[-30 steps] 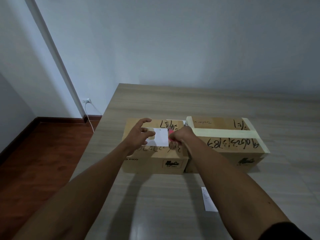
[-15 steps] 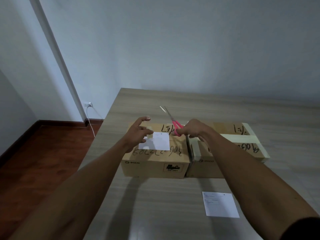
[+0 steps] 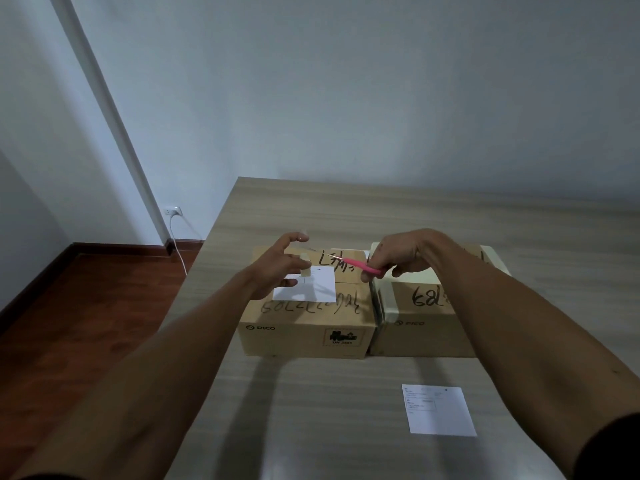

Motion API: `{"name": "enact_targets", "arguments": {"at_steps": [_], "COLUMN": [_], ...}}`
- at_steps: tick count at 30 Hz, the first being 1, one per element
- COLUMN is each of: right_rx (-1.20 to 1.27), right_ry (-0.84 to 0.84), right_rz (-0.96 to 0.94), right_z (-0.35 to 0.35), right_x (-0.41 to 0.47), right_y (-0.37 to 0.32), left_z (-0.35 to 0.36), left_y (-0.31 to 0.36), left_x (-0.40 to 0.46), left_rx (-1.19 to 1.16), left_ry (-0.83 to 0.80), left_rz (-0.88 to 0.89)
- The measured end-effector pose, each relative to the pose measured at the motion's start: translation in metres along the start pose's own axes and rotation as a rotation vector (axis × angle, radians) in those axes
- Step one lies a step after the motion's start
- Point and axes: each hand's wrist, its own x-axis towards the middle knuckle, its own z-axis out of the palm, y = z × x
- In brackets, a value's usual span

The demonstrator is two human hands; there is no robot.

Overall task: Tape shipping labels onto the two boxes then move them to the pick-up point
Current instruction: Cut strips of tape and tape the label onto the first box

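Observation:
Two brown cardboard boxes stand side by side on the table: the left box [image 3: 304, 329] and the right box [image 3: 426, 332], which carries pale tape strips. A white shipping label [image 3: 313, 289] lies on top of the left box. My left hand [image 3: 277, 268] rests its thumb on that label and holds a short beige piece of tape [image 3: 304, 266] at its fingertips. My right hand [image 3: 405, 258] grips pink-handled scissors [image 3: 362, 267] over the gap between the boxes, blades pointing left toward the tape. A second label [image 3: 438, 408] lies flat on the table, in front of the right box.
The wooden table [image 3: 346, 216] reaches back to the grey wall. Its left edge drops to a dark wood floor [image 3: 86, 306]. A wall socket with a white cable [image 3: 175, 233] sits low on the left wall.
My right hand has lifted from the left box and swung the scissors from pointing up and away to pointing left at the tape. My left hand stays on the label.

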Motion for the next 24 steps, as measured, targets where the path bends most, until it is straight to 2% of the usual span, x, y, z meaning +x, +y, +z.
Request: {"name": "enact_targets", "arguments": {"at_steps": [12, 17, 21, 24], "right_rx": [-0.085, -0.115, -0.180, -0.036], "right_ry": [-0.021, 0.086, 0.099, 0.292], "right_rz": [0.034, 0.006, 0.127, 0.161], "right_z": [-0.008, -0.005, 0.006, 0.028], "right_x": [0.008, 0.007, 0.008, 0.022], "right_y": [0.003, 0.003, 0.001, 0.001], "left_z": [0.010, 0.010, 0.009, 0.006], "left_y": [0.000, -0.004, -0.012, -0.027], "left_x": [0.005, 0.007, 0.006, 0.005], "left_rx": [0.052, 0.101, 0.202, 0.422], "left_ry": [-0.118, -0.143, -0.036, 0.148], "left_rz": [-0.009, -0.004, 0.031, 0.099]}}
